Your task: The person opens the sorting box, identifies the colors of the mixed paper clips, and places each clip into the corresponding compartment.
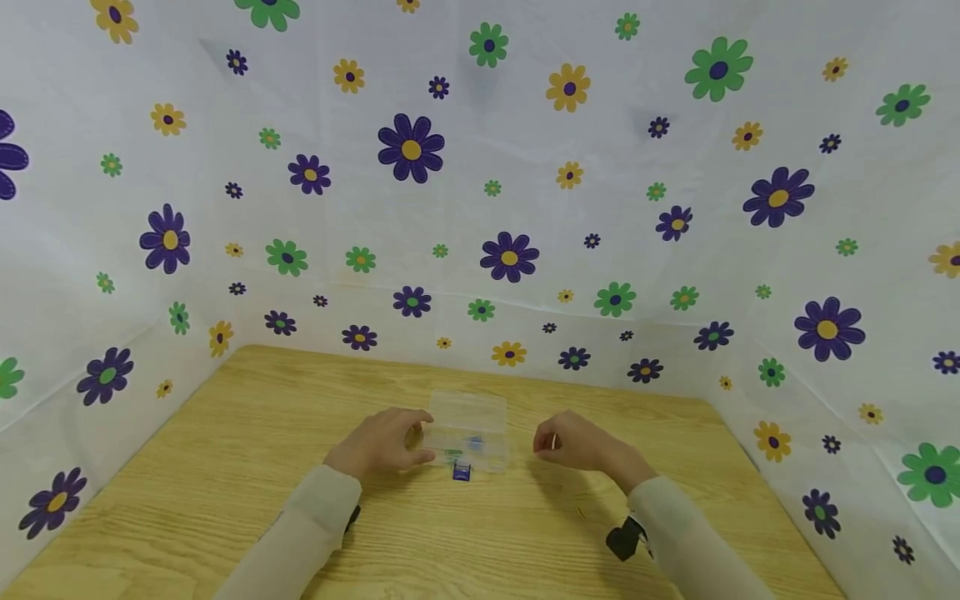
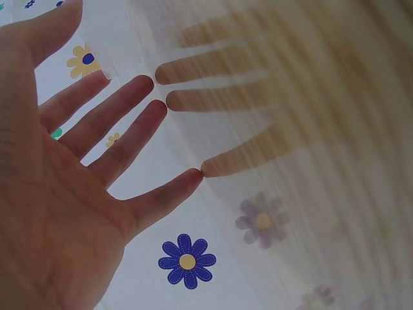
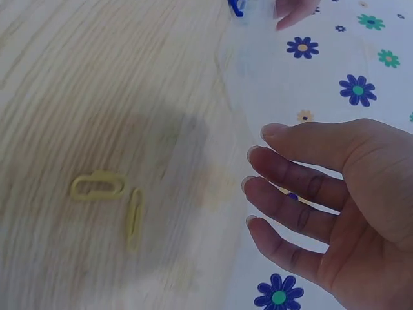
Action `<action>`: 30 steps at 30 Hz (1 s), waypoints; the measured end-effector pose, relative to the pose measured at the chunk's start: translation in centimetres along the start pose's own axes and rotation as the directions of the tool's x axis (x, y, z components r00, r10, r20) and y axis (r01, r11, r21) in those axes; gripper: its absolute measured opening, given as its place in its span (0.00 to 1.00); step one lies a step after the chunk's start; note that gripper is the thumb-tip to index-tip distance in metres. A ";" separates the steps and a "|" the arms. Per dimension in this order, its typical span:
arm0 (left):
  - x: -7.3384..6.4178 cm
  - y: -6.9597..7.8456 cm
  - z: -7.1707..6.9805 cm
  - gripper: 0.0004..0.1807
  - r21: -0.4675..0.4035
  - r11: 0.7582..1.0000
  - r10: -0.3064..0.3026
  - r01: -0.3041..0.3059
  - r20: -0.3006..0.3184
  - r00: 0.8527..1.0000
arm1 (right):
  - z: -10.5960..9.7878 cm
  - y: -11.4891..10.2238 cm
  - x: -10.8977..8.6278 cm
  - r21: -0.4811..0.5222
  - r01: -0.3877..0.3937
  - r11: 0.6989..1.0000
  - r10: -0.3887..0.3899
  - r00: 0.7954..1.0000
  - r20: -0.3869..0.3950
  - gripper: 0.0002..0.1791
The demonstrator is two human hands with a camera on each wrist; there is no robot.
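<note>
A clear plastic box (image 1: pixel 468 410) stands on the table with its lid raised at the back. Small blue and green pieces lie inside it, too blurred to name. At its front edge is a dark blue clip (image 1: pixel 461 472). My left hand (image 1: pixel 386 439) is at the box's left side, thumb and fingers spread with the tips right by its edge. In the left wrist view its fingers are nearly straight. Right of the box, my right hand (image 1: pixel 577 442) hovers with loosely bent fingers and nothing between them. Below it, two yellow paper clips (image 3: pixel 97 196) lie on the wood.
The wooden table (image 1: pixel 247 433) is enclosed at the back and both sides by a white cloth (image 1: pixel 450 208) printed with purple, green and yellow flowers. A dark device (image 1: pixel 624 540) is strapped at the right wrist.
</note>
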State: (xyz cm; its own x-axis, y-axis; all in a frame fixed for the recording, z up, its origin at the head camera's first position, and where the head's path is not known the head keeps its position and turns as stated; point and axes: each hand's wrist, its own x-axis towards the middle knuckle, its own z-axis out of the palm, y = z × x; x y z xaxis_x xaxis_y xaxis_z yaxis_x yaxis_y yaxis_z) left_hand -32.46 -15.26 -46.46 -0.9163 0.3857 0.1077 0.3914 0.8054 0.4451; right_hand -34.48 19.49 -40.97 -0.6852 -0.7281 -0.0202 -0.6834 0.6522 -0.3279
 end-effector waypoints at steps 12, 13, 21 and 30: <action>0.1 -0.1 0.2 0.33 0.004 1.000 0.010 -0.011 0.007 1.000 | 0.3 1.5 -3.1 0.013 -0.035 0.999 0.035 0.999 0.031 0.03; 0.1 -0.1 0.2 0.33 0.005 1.000 0.010 -0.010 0.007 1.000 | 0.3 1.6 -3.2 0.010 -0.038 0.999 0.038 0.999 0.033 0.03; 0.1 -0.1 0.2 0.33 0.013 1.000 0.001 -0.001 0.005 1.000 | 0.5 2.4 -4.6 0.028 -0.044 0.999 0.042 0.997 0.062 0.03; 0.2 -0.4 0.4 0.33 0.021 1.000 0.001 0.000 -0.004 1.000 | 0.9 3.1 -5.6 0.070 -0.085 0.994 0.079 0.994 0.079 0.03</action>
State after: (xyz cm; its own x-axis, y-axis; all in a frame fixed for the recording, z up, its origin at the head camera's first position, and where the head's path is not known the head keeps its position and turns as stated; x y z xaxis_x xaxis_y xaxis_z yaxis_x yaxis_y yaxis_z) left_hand -32.76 -15.36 -46.99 -0.9165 0.3842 0.1117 0.3935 0.8146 0.4262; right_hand -32.52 25.36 -42.71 -0.7152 -0.6885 -0.1206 -0.6034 0.6952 -0.3905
